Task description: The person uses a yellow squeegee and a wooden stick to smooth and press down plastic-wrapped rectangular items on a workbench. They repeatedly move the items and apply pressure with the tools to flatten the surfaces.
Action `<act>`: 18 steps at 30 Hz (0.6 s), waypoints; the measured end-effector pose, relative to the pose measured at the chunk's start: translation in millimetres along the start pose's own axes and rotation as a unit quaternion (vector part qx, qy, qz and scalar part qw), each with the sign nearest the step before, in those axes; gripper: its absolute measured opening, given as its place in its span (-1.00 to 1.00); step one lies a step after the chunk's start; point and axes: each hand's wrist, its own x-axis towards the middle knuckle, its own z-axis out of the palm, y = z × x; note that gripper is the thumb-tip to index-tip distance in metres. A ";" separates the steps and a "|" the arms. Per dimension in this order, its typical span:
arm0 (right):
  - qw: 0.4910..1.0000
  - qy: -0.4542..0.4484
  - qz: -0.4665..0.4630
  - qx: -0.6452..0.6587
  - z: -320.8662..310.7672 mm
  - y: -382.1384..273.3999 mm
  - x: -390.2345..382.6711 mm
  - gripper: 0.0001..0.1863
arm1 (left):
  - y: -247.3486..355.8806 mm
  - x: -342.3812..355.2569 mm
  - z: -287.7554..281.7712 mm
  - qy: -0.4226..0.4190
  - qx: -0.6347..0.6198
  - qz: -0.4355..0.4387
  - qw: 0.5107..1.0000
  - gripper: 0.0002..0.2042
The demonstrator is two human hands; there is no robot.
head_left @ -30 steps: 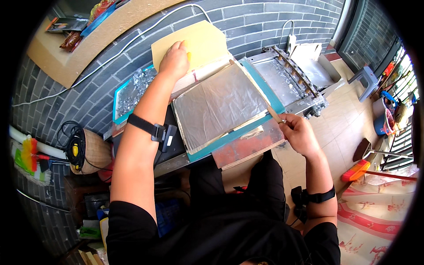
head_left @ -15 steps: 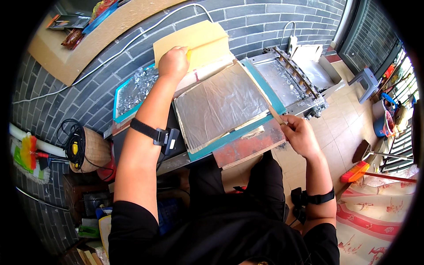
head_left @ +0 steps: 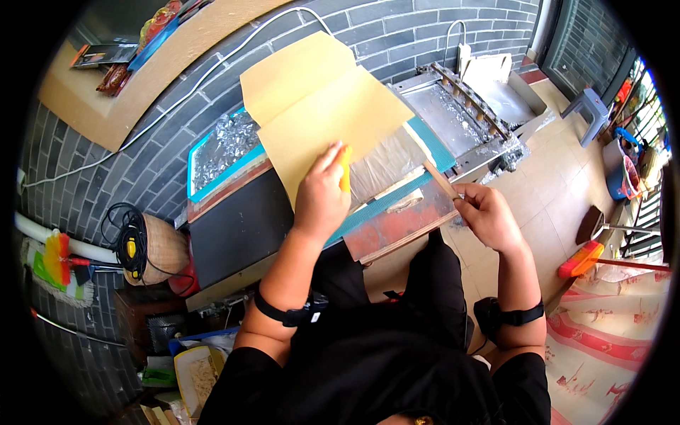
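Observation:
My left hand is closed at the near edge of a tan paper sheet, which is creased across and lies over a stack. A small yellow piece shows at its thumb; I cannot tell whether it is worn or held. Part of a wrinkled greyish film shows beside the sheet, on top of the stack. Under the stack is a turquoise mat. My right hand pinches a thin flat wooden strip, its far end reaching the mat's right corner.
A blue-rimmed tray of crumpled silvery scraps sits at the left. Beyond the mat stands a metal frame with a roller-like bar. A reddish worn board lies nearest me. A grey stool and brooms stand on the right.
My left hand has come toward me and right, bringing the tan sheet down over most of the greyish film. My right hand still holds the strip, nearly in place.

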 end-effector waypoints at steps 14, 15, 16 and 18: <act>1.000 -0.005 0.013 -0.001 -5.3 0.3 -4.2 -0.73 | 8.5 -34.6 27.0 -0.047 0.017 -0.003 0.999 -0.72; 1.000 -0.010 0.016 -0.001 -5.3 0.4 -4.1 -0.72 | 8.2 -34.9 27.7 -0.048 0.016 -0.003 0.999 -0.72; 1.000 -0.009 0.016 0.001 -5.1 1.0 -4.0 -0.72 | 7.7 -35.3 28.1 -0.048 0.014 -0.004 0.999 -0.72; 1.000 -0.009 0.016 0.005 -4.6 2.7 -3.7 -0.73 | 7.2 -35.5 28.3 -0.049 0.014 -0.004 0.999 -0.73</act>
